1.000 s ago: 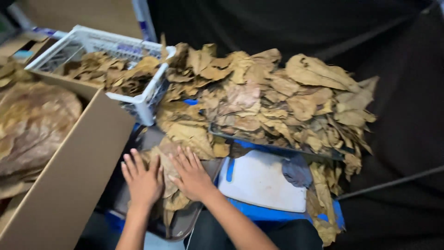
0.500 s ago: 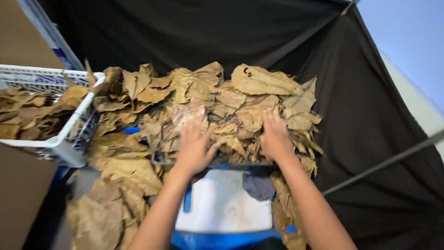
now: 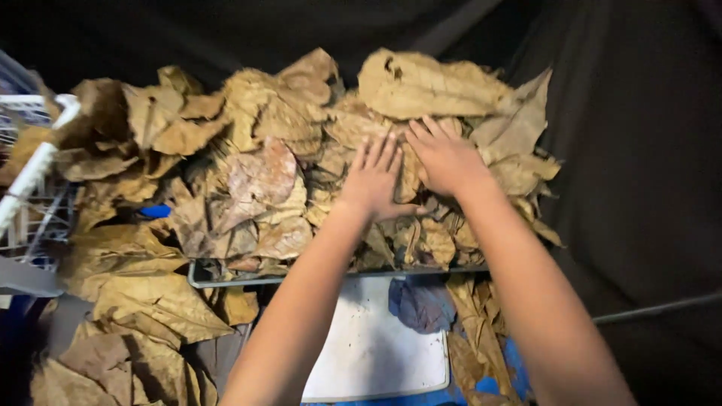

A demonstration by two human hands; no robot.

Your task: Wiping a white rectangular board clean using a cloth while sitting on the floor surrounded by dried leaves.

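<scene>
Head view shows left hand and right hand side by side, fingers spread flat, pressing on dried leaves, gripping nothing.

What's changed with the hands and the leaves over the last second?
Both hands left the near leaves and went forward onto the big leaf pile. Left hand and right hand now lie flat, side by side, gripping nothing. The white board and white basket stayed put.
</scene>
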